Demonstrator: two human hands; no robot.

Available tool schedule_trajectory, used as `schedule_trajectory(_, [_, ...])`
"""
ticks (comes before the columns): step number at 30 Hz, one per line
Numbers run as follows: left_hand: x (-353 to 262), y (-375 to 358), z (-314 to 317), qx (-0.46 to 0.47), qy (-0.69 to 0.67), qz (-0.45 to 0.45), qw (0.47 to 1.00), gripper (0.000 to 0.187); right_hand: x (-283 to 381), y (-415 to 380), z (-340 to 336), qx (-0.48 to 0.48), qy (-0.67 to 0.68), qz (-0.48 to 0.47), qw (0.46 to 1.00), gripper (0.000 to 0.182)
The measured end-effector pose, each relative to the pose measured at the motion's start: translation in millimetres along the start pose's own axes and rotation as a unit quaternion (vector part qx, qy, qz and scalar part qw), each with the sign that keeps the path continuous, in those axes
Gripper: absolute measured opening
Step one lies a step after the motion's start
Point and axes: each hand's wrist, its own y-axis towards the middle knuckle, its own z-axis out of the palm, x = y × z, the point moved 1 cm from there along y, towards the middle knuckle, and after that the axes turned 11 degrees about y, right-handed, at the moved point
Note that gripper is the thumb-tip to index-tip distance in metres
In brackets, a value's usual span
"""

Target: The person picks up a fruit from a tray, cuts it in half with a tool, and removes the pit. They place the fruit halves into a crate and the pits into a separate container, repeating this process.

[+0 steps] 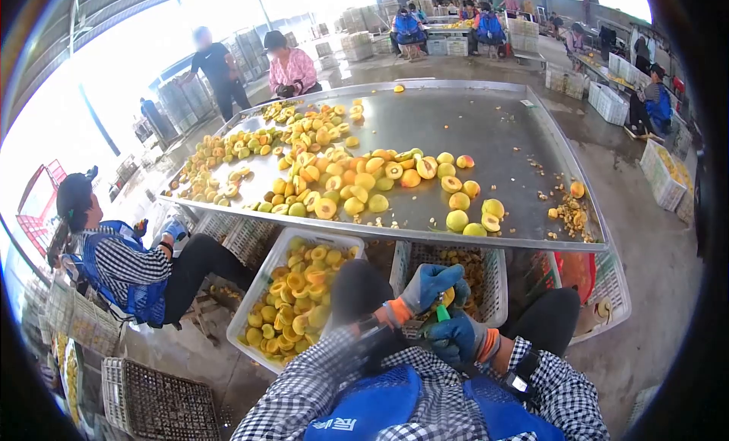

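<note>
My left hand (430, 287), in a blue and grey glove with an orange cuff, is closed around a yellow peach (448, 297), mostly hidden by the fingers. Just below it, my right hand (453, 339), gloved the same way, grips a small green-handled tool (443, 312) that points up at the peach. The tool's working end is hidden. Both hands are between my knees, over a white crate (497, 289) with brownish pits and scraps in it. To the left of my leg stands a white crate (241, 319) full of peach halves.
In front is a metal table (456, 122) with a raised rim, bearing whole and halved peaches (334, 171) and a pile of pits (573, 213). A co-worker (125, 251) sits at left; two people are beyond the table. An empty-looking dark crate (159, 399) lies lower left.
</note>
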Motion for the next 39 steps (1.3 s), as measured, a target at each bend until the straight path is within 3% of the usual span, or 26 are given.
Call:
schedule_trajectory(4, [5.5, 6.9, 1.8, -0.026, 0.031, -0.002, 0.999, 0.044, 6.8, 0.5, -12.0, 0.012, -0.037, -0.040, 0.998, 0.014])
schedule_trajectory(8, [14.7, 17.8, 5.4, -0.078, 0.056, 0.009, 0.995, 0.044, -2.8, 17.8, -46.9, 0.037, 0.053, 0.044, 0.997, 0.013])
schedule_trajectory(11, [14.6, 23.9, 13.3, -0.057, -0.014, -0.026, 0.998, 0.045, -4.3, 21.3, -56.7, 0.061, 0.091, 0.063, 0.992, 0.015])
schedule_trajectory(14, [22.0, 42.1, 3.7, 0.023, 0.003, -0.050, 0.998, 0.047, 7.8, 17.8, -58.2, 0.084, 0.154, 0.073, 0.982, 0.016])
schedule_trajectory(16, [20.8, 49.9, -2.9, -0.066, 0.131, 0.155, 0.977, 0.048, 12.1, 16.0, -54.7, 0.066, 0.202, 0.032, 0.977, 0.015])
schedule_trajectory(17, [22.3, 52.7, -10.5, -0.083, 0.087, 0.120, 0.985, 0.043, 15.0, 15.7, -53.8, 0.058, 0.214, 0.010, 0.975, 0.015])
schedule_trajectory(18, [17.7, 54.4, -16.3, -0.103, 0.041, 0.086, 0.990, 0.038, 22.2, 17.1, -54.2, 0.052, 0.204, -0.018, 0.977, 0.015])
schedule_trajectory(19, [27.5, 55.1, -39.0, -0.198, 0.049, 0.089, 0.975, 0.027, 24.3, 23.2, -62.8, 0.015, 0.142, -0.071, 0.987, 0.015])
schedule_trajectory(20, [28.3, 47.3, -56.5, -0.228, -0.104, 0.066, 0.966, 0.021, 26.9, 29.4, -71.5, -0.030, 0.076, -0.118, 0.990, 0.016])
schedule_trajectory(21, [12.0, 25.4, -76.4, -0.285, -0.056, -0.010, 0.957, 0.020, 23.4, 40.0, -89.8, -0.112, -0.042, -0.182, 0.976, 0.018])
schedule_trajectory(22, [73.0, 21.5, -159.0, -0.249, 0.022, 0.047, 0.967, 0.021, 24.8, 38.0, -101.5, -0.155, -0.114, -0.153, 0.969, 0.020])
schedule_trajectory(23, [36.0, -2.4, -158.9, -0.354, 0.026, 0.044, 0.934, 0.023, 21.5, 32.6, -113.7, -0.195, -0.184, -0.114, 0.956, 0.023])
schedule_trajectory(24, [53.4, -30.0, -210.8, -0.379, 0.275, 0.043, 0.882, 0.024, 11.7, 29.0, -123.8, -0.210, -0.202, -0.120, 0.949, 0.024])
schedule_trajectory(25, [46.2, -56.6, -237.2, -0.409, 0.451, -0.017, 0.793, 0.029, 6.5, 30.1, -130.5, -0.219, -0.226, -0.130, 0.940, 0.027])
schedule_trajectory(26, [39.4, -71.8, -247.8, -0.425, 0.608, -0.071, 0.667, 0.034, 5.0, 31.4, -132.8, -0.223, -0.254, -0.138, 0.931, 0.032])
schedule_trajectory(29, [-15.9, -53.6, -188.8, -0.378, 0.700, -0.240, 0.556, 0.036, 16.3, 24.4, -115.1, -0.210, -0.280, -0.100, 0.931, 0.037])
schedule_trajectory(30, [-26.4, -33.9, -169.0, -0.370, 0.696, -0.120, 0.604, 0.036, 15.2, 23.2, -113.8, -0.214, -0.303, -0.095, 0.924, 0.037])
schedule_trajectory(31, [-30.3, -7.9, -149.7, -0.354, 0.676, 0.003, 0.646, 0.036, 1.4, 36.9, -128.8, -0.186, -0.392, -0.175, 0.884, 0.036])
schedule_trajectory(32, [-8.5, 31.2, -149.4, -0.363, 0.658, 0.111, 0.650, 0.038, -21.8, 61.9, -157.3, -0.157, -0.479, -0.253, 0.826, 0.035])
schedule_trajectory(33, [-19.9, 61.8, -117.2, -0.294, 0.651, 0.177, 0.677, 0.041, -26.2, 63.9, -163.7, -0.144, -0.511, -0.264, 0.805, 0.034])
schedule_trajectory(34, [-25.3, 95.4, -85.2, -0.243, 0.650, 0.201, 0.692, 0.044, -30.3, 65.5, -169.5, -0.133, -0.542, -0.276, 0.782, 0.033])
schedule_trajectory(35, [-27.2, 127.2, -60.9, -0.191, 0.679, 0.287, 0.648, 0.051, -23.4, 57.4, -154.6, -0.140, -0.523, -0.226, 0.809, 0.033])
schedule_trajectory(36, [-28.4, 155.6, -31.8, -0.154, 0.707, 0.263, 0.639, 0.058, -17.1, 53.2, -146.7, -0.147, -0.504, -0.177, 0.833, 0.032])
schedule_trajectory(37, [-46.6, 168.6, -0.3, -0.087, 0.699, 0.234, 0.670, 0.061, -22.9, 60.9, -153.3, -0.147, -0.544, -0.146, 0.813, 0.034])
schedule_trajectory(39, [-22.1, 220.5, 19.9, -0.028, 0.750, 0.223, 0.622, 0.061, -43.1, 83.7, -170.6, -0.140, -0.617, -0.078, 0.771, 0.039])
